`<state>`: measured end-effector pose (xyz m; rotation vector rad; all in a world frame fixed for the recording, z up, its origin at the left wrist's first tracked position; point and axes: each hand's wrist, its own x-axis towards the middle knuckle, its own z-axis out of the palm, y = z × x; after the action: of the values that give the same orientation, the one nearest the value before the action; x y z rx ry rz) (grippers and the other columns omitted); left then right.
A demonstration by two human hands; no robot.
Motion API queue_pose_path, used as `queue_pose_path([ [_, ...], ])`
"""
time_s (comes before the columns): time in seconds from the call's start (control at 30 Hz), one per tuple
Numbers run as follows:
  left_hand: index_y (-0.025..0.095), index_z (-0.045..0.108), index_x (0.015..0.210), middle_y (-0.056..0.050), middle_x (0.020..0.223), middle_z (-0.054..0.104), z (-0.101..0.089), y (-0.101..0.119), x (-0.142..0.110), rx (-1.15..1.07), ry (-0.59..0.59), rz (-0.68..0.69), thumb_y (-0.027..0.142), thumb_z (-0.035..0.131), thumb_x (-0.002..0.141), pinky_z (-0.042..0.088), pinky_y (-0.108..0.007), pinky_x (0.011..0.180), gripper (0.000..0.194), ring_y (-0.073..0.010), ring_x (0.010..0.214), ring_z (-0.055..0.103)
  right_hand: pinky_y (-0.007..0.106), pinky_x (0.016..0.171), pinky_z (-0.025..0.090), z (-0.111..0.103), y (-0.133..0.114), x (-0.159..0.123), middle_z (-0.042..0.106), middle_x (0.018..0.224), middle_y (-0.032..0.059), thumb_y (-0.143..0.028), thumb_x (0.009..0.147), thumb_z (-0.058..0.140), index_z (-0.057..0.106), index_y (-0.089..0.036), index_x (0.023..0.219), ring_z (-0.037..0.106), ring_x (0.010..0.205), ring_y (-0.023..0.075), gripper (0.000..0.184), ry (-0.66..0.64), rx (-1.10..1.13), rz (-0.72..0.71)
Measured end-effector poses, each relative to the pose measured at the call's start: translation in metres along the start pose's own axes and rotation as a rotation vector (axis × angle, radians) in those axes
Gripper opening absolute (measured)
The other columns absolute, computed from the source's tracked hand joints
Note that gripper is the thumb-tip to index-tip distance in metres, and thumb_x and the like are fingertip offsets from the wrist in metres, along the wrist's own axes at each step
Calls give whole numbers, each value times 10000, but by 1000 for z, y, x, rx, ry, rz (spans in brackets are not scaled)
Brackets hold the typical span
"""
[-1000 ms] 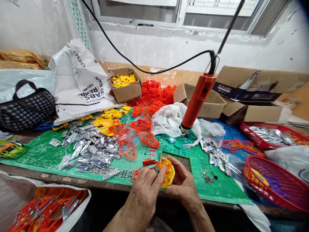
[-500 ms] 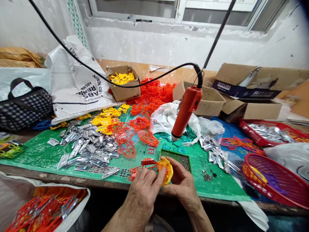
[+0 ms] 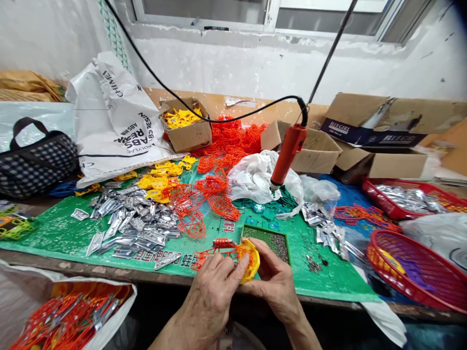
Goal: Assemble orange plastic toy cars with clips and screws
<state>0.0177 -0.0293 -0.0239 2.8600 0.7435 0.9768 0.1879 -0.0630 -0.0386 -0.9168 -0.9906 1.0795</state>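
Observation:
Just above the table's front edge, both my hands hold a yellow plastic piece (image 3: 252, 262) joined to an orange lattice frame (image 3: 224, 249). My left hand (image 3: 213, 289) is closed round the orange frame, its forefinger pressed against the yellow piece. My right hand (image 3: 275, 279) grips the yellow piece's right side between thumb and fingers. Behind them lies a green tray of small screws (image 3: 280, 243). A red electric screwdriver (image 3: 288, 154) hangs tip down from its cord above the table, apart from my hands.
Silver plates (image 3: 136, 223) are heaped at left, with orange lattice frames (image 3: 219, 194) and yellow parts (image 3: 156, 182) behind. A red basket (image 3: 419, 282) stands at right, near scattered screws (image 3: 314, 265). Below the table's left front, a white sack (image 3: 127, 301) holds assembled pieces.
The hanging screwdriver swung left and down, then back right and up. Both hands keep their grip on the yellow and orange piece, which has shifted slightly left.

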Motion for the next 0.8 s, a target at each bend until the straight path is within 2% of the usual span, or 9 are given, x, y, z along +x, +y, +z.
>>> queue_pose_path([
  [0.17, 155, 132, 1574, -82, 875, 641, -2, 1, 1, -9, -25, 1, 111, 315, 973, 492, -375, 672, 630, -239, 752, 553, 380, 1041, 495, 2, 0, -1, 646, 1249, 52, -226, 541, 929, 713, -319, 1185, 616, 1180, 261, 685, -21, -15, -26],
  [0.43, 165, 160, 1568, -81, 883, 648, -2, -1, -2, -34, -49, -4, 69, 348, 933, 519, -393, 680, 670, -248, 758, 565, 354, 1021, 506, 4, -3, -1, 640, 1238, 44, -251, 586, 911, 698, -344, 1201, 620, 1167, 248, 658, -35, -61, -89],
  [0.53, 175, 246, 1546, -80, 897, 651, -4, -2, -3, -98, -23, -23, 54, 400, 898, 531, -393, 719, 677, -248, 793, 578, 343, 937, 545, 9, -6, -1, 645, 1187, 66, -281, 600, 902, 706, -307, 1184, 636, 1088, 247, 617, -19, -175, -135],
  [0.63, 178, 448, 1435, -93, 975, 678, -12, -2, 0, -267, 31, -50, 62, 460, 896, 527, -362, 787, 552, -236, 872, 603, 306, 792, 559, 15, -14, 1, 649, 1041, 51, -304, 593, 902, 681, -302, 1228, 631, 910, 209, 672, -11, -352, -192],
  [0.7, 178, 630, 1229, -74, 922, 682, -21, -1, 3, -468, 63, -131, 94, 496, 906, 511, -312, 766, 360, -209, 840, 606, 285, 720, 535, 17, -21, 8, 623, 909, 15, -346, 630, 876, 645, -327, 1285, 585, 793, 175, 695, -44, -456, -223],
  [0.73, 177, 687, 1108, -61, 880, 676, -25, -1, 4, -594, 50, -217, 119, 517, 908, 499, -293, 750, 269, -196, 816, 602, 279, 704, 520, 17, -25, 12, 610, 860, 3, -371, 676, 842, 639, -338, 1294, 564, 761, 166, 651, -82, -494, -222],
  [0.8, 167, 726, 952, -43, 833, 660, -32, 1, 6, -902, -22, -473, 200, 571, 902, 481, -264, 723, 166, -172, 781, 591, 278, 708, 503, 15, -30, 22, 626, 835, 4, -400, 775, 752, 674, -330, 1254, 561, 753, 162, 490, -192, -521, -166],
])
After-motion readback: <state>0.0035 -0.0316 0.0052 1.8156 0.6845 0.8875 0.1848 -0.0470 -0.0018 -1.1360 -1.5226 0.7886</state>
